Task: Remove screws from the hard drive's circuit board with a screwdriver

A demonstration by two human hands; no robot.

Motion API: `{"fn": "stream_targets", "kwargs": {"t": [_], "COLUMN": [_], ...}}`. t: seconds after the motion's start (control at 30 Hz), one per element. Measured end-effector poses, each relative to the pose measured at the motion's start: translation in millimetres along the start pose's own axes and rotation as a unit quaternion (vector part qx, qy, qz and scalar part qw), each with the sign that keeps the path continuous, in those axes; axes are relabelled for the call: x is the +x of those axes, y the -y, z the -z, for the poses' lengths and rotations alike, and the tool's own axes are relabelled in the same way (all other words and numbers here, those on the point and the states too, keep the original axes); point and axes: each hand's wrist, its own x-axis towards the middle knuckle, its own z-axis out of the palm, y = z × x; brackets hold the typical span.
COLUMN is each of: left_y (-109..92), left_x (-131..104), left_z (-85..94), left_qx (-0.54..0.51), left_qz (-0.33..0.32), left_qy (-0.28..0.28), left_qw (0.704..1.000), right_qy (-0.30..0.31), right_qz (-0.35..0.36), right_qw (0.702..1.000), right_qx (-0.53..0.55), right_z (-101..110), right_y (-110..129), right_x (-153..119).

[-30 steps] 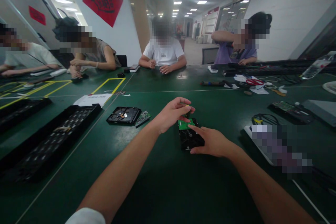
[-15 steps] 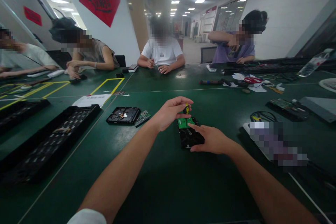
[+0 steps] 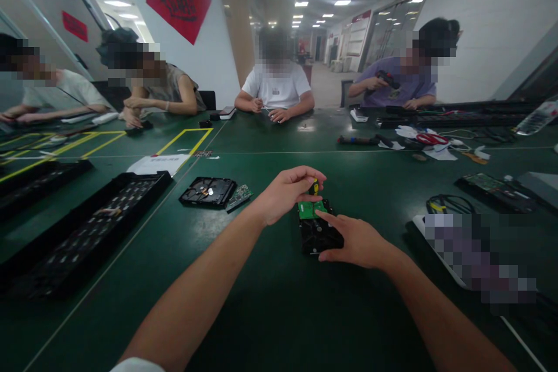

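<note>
A black hard drive with a green circuit board lies on the dark green table in front of me. My left hand grips a small yellow and black screwdriver by its handle, upright over the green board. The driver's tip is too small to make out. From the right, my right hand holds the drive, its index finger reaching onto the board and its thumb by the near edge.
To the left are an opened drive, a loose circuit board and a long black tray. At right lie another drive, a cable and a partly blurred white-edged object. Several people sit across the table.
The view has shifted slightly, moving the scene rightward. Both hands keep their places at the drive. Across the table at right, a person's raised arm has come down with a dark tool in hand.
</note>
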Motion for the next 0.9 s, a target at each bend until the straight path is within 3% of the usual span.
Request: {"fn": "stream_targets", "kwargs": {"t": [0.73, 0.9], "left_y": [-1.6, 4.4], "left_x": [-1.1, 0.9], "left_z": [-5.2, -3.3], "left_qx": [0.002, 0.027], "left_qz": [0.016, -0.007], "left_qy": [-0.002, -0.008], "left_qw": [1.000, 1.000], "right_qy": [-0.002, -0.004], "right_qz": [-0.005, -0.004], "right_qw": [1.000, 1.000], "right_qx": [-0.016, -0.022], "right_z": [-0.3, -0.2], "right_y": [3.1, 3.4], "right_x": [-0.8, -0.6]}}
